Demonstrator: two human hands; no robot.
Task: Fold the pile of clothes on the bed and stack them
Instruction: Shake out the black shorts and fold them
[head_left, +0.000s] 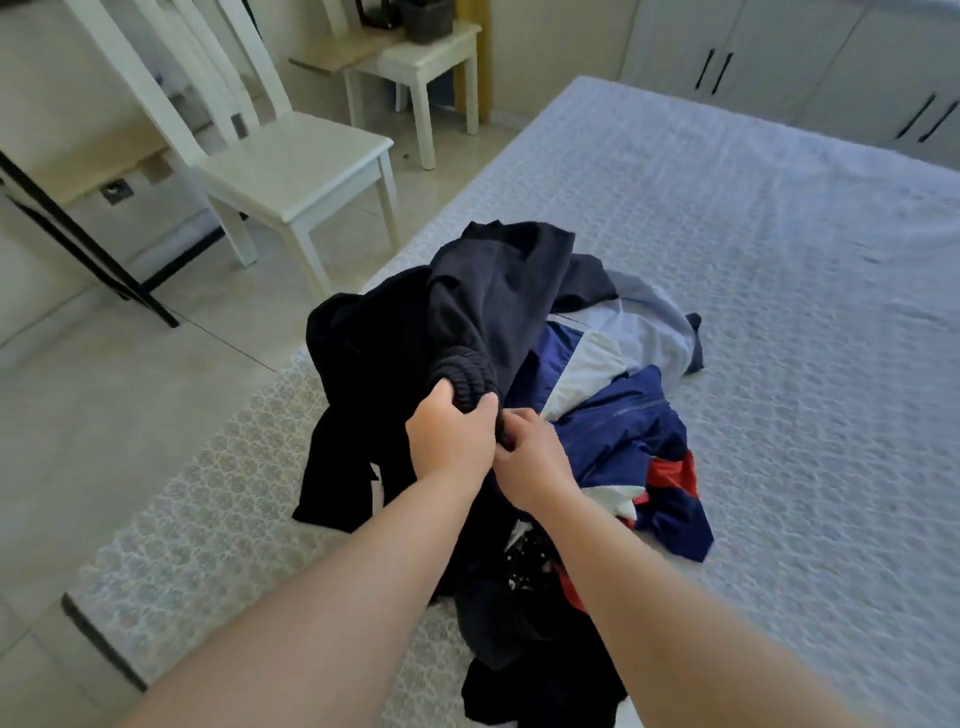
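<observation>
Sweatshirt (498, 291) cuff gripped by left hand (451, 441), right hand (530, 460) (atop pile).

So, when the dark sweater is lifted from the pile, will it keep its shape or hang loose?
Probably it hangs loose: the dark sweater already drapes in soft folds over the pile. It looks thick, with a ribbed cuff, so likely rather heavy for a garment. Both hands, left hand and right hand, grip that cuff, which seems unlikely to slip.
</observation>
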